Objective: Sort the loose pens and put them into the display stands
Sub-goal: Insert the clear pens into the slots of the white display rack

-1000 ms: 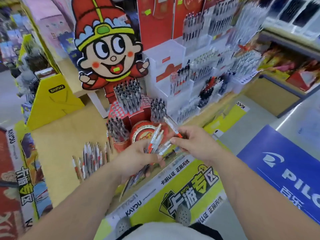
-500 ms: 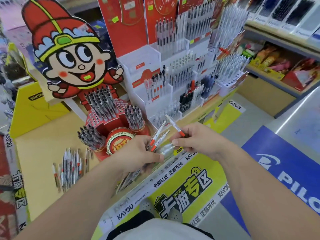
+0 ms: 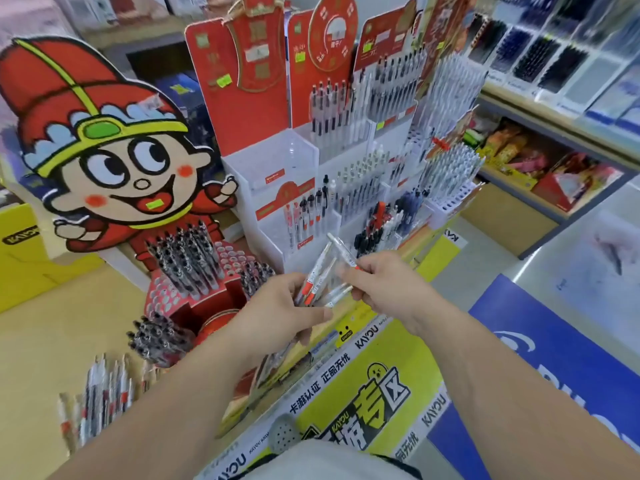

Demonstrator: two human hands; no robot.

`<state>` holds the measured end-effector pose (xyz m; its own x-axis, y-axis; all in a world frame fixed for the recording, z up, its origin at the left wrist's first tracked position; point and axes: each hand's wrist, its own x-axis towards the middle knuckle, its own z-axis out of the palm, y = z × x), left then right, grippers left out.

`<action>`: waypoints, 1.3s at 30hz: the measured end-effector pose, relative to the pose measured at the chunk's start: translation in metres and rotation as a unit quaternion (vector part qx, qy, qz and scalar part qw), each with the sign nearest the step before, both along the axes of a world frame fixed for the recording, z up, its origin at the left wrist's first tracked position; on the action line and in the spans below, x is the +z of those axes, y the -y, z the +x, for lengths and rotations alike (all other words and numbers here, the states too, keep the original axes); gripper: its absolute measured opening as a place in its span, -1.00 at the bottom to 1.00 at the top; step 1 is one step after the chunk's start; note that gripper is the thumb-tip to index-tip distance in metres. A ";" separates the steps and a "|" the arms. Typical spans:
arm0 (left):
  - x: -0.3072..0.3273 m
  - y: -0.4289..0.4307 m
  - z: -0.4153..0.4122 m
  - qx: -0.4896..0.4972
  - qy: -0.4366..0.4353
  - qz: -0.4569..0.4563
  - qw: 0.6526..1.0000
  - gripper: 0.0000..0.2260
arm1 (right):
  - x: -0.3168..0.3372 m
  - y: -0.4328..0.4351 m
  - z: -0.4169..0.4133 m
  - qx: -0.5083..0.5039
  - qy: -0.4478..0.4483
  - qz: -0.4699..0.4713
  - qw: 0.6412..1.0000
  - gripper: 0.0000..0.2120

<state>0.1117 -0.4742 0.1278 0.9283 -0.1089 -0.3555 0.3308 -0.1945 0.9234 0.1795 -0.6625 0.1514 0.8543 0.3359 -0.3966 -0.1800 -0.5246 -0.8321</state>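
We see a bunch of clear pens with orange bands (image 3: 317, 282) in the left hand (image 3: 277, 313). It is held up in front of the stands, over the near edge of the yellow table (image 3: 45, 348). The fingers are curled round the bunch and the thumb lies across it. Just beside it, the right hand (image 3: 384, 285) pinches one clear pen (image 3: 341, 249) near its orange end, between thumb and fingertips. This pen tilts up and to the left, over the tops of the bunch, and we cannot tell if it touches them. Right behind the hands is the white stepped stand (image 3: 277, 157), with rows of pens standing in its boxes. To the left is a red round stand (image 3: 228, 268) with black-and-white patterned pens. More loose pens (image 3: 100, 393) lie flat on the table by the left arm. A big cartoon kid cutout with a red hat (image 3: 114, 161) stands behind the red stand. A blue sign (image 3: 554, 341) is low on the right.
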 end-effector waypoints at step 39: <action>0.062 -0.026 0.102 0.631 0.119 -0.347 0.683 -0.85 | 0.060 -0.164 0.222 0.174 0.315 0.217 0.907 -0.93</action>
<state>0.2140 -0.4481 0.1899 0.4602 0.7667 -0.4476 -0.3456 0.6191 0.7052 0.4018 -0.4986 0.2116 0.6776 0.6367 0.3680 0.5172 -0.0568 -0.8540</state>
